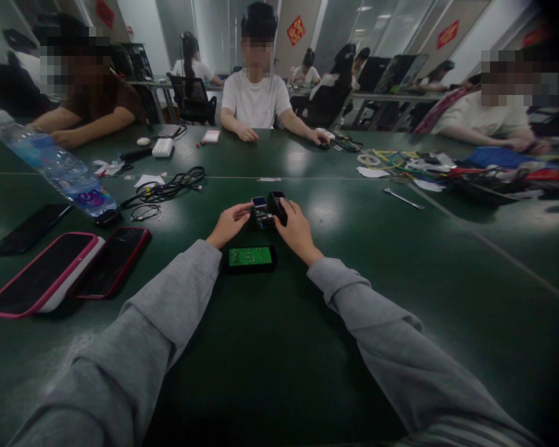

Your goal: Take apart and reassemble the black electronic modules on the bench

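Toward the left side of your green worktop (335, 366), a dark phone (30, 228) lies flat, with a pink-edged phone (41, 273) nearer to you and a red-edged phone (114, 261) just to its right. Behind these a clear bottle (58, 162) slants in your view, its black end (107, 217) down by the phones. To its right you have a tangle of black cable (179, 184), with a white box (163, 148) beyond it toward the far edge. A person in a white T-shirt (256, 93) sits at that far edge, across from you. Right of your hands a wrench (404, 198) lies on its own, and past it a heap of cables (407, 162) spreads toward the far right of the worktop.

Between your forearms, on the near side of your hands, a green circuit board (250, 256) sits in a black tray. Your left hand (230, 225) has thumb and fingers close together at the left side of a small module with a screen (261, 214); you cannot tell from this view whether it grips it. Your right hand (295, 228) is closed round a small black case (276, 202), right beside the module, far from the worktop's near edge.
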`<state>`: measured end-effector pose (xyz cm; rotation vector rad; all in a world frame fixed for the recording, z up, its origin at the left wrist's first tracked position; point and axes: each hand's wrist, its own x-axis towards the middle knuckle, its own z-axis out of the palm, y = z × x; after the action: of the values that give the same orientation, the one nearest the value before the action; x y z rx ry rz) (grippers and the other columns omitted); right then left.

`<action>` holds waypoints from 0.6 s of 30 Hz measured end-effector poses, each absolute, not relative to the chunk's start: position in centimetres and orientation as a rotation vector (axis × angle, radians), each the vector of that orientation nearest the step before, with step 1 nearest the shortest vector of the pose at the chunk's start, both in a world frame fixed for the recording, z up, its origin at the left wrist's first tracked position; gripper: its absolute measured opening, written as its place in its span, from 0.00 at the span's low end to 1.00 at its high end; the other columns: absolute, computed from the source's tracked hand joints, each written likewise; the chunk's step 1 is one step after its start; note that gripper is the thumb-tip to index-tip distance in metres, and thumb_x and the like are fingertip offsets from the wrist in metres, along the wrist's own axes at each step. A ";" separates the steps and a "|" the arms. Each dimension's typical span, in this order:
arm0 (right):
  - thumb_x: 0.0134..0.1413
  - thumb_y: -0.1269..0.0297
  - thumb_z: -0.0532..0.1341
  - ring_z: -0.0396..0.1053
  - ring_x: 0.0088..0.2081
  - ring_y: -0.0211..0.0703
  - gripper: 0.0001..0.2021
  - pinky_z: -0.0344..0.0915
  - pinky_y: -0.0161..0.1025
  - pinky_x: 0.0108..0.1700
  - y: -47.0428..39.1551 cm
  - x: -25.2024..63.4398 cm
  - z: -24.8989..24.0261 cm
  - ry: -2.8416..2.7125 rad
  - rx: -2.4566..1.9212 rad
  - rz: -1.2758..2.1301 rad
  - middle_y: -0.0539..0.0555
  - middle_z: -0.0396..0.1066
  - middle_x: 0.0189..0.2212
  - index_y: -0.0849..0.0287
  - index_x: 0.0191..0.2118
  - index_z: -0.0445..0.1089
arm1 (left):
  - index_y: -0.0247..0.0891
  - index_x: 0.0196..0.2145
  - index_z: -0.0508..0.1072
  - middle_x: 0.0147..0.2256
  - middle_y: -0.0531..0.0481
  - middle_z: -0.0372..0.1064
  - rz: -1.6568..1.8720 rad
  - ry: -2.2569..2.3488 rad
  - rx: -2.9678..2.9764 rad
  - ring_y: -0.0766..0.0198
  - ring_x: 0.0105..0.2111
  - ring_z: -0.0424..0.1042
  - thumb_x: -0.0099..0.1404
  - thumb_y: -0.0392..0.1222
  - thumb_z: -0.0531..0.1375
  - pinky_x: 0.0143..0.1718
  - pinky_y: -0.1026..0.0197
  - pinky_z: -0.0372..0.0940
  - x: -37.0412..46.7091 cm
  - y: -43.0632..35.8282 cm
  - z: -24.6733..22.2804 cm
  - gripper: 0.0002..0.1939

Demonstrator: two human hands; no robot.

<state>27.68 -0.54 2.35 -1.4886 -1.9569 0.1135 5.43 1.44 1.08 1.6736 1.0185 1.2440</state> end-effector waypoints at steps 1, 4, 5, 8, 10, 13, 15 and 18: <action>0.65 0.60 0.57 0.63 0.62 0.68 0.30 0.69 0.65 0.57 -0.5 27.6 2.3 -1.977 -1.476 0.112 0.69 0.57 0.65 0.63 0.69 0.58 | 0.34 0.57 0.73 0.54 0.39 0.75 1.233 1.016 1.682 0.56 0.52 0.76 0.66 0.37 0.62 0.61 0.44 0.65 5.4 1.5 1.0 0.22; 0.65 0.59 0.57 0.64 0.61 0.69 0.30 0.70 0.66 0.56 -0.6 27.5 2.3 -2.047 -1.446 0.109 0.69 0.56 0.66 0.62 0.69 0.57 | 0.33 0.59 0.71 0.57 0.36 0.72 1.211 1.001 1.706 0.53 0.56 0.73 0.66 0.42 0.63 0.62 0.43 0.63 5.5 1.5 1.1 0.24; 0.65 0.59 0.56 0.65 0.60 0.69 0.30 0.70 0.66 0.56 -0.6 27.5 2.3 -2.062 -1.448 0.108 0.69 0.56 0.66 0.61 0.69 0.57 | 0.34 0.60 0.70 0.58 0.36 0.70 1.204 1.001 1.721 0.52 0.57 0.72 0.65 0.45 0.64 0.62 0.43 0.63 5.5 1.5 1.1 0.27; 0.65 0.58 0.56 0.67 0.58 0.70 0.30 0.70 0.68 0.55 -0.8 27.4 2.3 -2.047 -1.491 0.094 0.69 0.56 0.66 0.61 0.69 0.57 | 0.38 0.63 0.66 0.64 0.34 0.62 1.175 1.023 1.836 0.47 0.62 0.66 0.60 0.52 0.69 0.64 0.40 0.60 5.5 1.2 1.4 0.37; 0.66 0.58 0.55 0.67 0.58 0.70 0.29 0.69 0.68 0.55 -0.9 27.4 2.3 -2.024 -1.519 0.089 0.69 0.56 0.66 0.61 0.69 0.57 | 0.41 0.63 0.66 0.67 0.35 0.56 1.140 1.055 1.982 0.44 0.66 0.60 0.56 0.55 0.72 0.66 0.38 0.56 5.5 1.0 1.6 0.42; 0.67 0.56 0.54 0.66 0.60 0.68 0.29 0.68 0.66 0.57 -0.8 27.4 2.2 -2.018 -1.505 0.113 0.70 0.56 0.66 0.62 0.69 0.57 | 0.44 0.61 0.68 0.67 0.37 0.55 1.075 1.068 2.191 0.43 0.69 0.54 0.53 0.55 0.74 0.68 0.36 0.52 5.4 0.8 1.7 0.41; 0.69 0.55 0.51 0.63 0.63 0.66 0.28 0.66 0.64 0.60 -0.7 27.4 2.1 -2.009 -1.457 0.131 0.69 0.57 0.65 0.63 0.68 0.59 | 0.43 0.59 0.70 0.66 0.37 0.56 1.053 1.052 2.264 0.44 0.68 0.55 0.54 0.53 0.74 0.68 0.37 0.52 5.3 0.8 1.6 0.38; 0.70 0.56 0.49 0.58 0.66 0.63 0.27 0.61 0.61 0.65 -0.5 27.5 1.9 -2.006 -1.395 0.130 0.70 0.57 0.65 0.65 0.67 0.60 | 0.42 0.55 0.74 0.64 0.38 0.59 1.048 1.089 2.296 0.45 0.67 0.58 0.56 0.49 0.73 0.67 0.38 0.54 5.2 0.8 1.5 0.29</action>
<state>27.49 -0.52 1.94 -1.3952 -2.0059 0.1300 5.23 0.82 1.45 2.2956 1.0888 1.0476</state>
